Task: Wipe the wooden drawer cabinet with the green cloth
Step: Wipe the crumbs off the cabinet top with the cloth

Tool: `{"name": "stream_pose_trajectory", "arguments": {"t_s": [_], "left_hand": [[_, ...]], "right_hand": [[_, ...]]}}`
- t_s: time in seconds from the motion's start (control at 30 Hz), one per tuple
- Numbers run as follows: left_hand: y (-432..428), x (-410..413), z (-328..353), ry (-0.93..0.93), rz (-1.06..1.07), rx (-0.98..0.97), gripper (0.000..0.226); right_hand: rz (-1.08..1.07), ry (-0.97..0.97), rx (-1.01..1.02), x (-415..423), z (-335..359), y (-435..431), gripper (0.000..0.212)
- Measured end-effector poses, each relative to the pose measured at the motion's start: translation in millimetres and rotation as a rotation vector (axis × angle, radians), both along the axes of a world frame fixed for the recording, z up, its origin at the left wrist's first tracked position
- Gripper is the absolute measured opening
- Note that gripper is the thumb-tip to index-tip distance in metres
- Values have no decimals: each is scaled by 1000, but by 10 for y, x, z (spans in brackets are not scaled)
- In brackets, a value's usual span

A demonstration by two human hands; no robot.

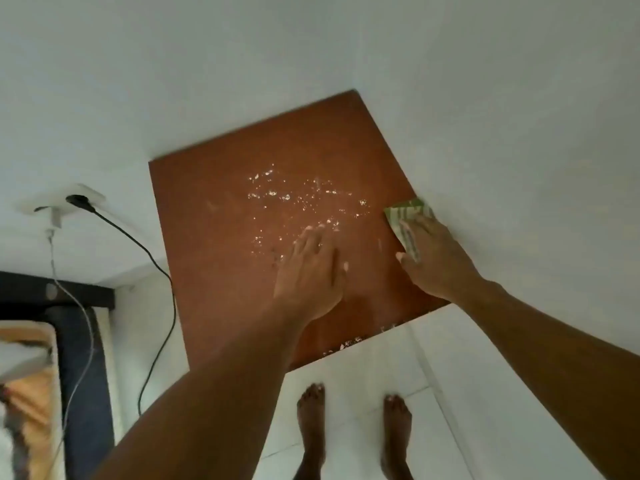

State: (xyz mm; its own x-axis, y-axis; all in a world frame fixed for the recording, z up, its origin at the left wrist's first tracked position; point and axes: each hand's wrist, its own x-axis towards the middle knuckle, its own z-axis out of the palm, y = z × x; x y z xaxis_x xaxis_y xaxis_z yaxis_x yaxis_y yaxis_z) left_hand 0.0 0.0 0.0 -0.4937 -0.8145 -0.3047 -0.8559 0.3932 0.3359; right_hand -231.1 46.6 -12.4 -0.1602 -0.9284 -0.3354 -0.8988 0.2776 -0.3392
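The reddish-brown top of the wooden drawer cabinet [214, 244] fills the middle of the head view, set into a corner of white walls. White crumbs [294, 195] are scattered over its centre, and a few more lie at the front edge. My left hand [311, 271] lies flat on the top, fingers together, just below the crumbs, holding nothing. My right hand [436, 258] presses the folded green cloth [407, 216] onto the top at its right edge, against the wall. Most of the cloth is hidden under the hand.
A wall socket [69, 199] at the left has a black plug and cable [162, 289] hanging down beside the cabinet, plus a white cable [81, 306]. A dark bed frame with bedding [41, 375] stands at lower left. My bare feet [353, 420] are on white floor tiles.
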Motion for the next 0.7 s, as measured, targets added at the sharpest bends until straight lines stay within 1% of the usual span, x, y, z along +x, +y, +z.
{"name": "stream_pose_trajectory", "arguments": {"t_s": [0.1,0.2,0.27,0.33,0.43,0.57,0.63,0.7], "left_hand": [[21,-55,-318,34,-68,-69,58],[91,-67,-616,27,-157,-97,64],[113,-49,-723,39,-171,-133,64],[120,-31,-768,74,-154,-149,62],[93,-30,-772,125,-147,-127,63],[84,-37,-773,110,-150,-80,64],[93,-30,-806,113,-151,-92,63],[92,-21,-844,141,-154,-133,61]], "right_hand": [[75,117,-155,-163,-309,-150,69],[166,138,-240,-228,-511,-253,66],[185,169,-299,-204,-612,-252,63],[183,159,-335,-196,-712,-210,59],[158,50,-395,-217,-734,-123,50],[-4,-141,-419,-202,-533,-176,52],[-47,-202,-460,-164,-342,-395,50],[-68,-223,-527,-127,-216,-901,49]]}}
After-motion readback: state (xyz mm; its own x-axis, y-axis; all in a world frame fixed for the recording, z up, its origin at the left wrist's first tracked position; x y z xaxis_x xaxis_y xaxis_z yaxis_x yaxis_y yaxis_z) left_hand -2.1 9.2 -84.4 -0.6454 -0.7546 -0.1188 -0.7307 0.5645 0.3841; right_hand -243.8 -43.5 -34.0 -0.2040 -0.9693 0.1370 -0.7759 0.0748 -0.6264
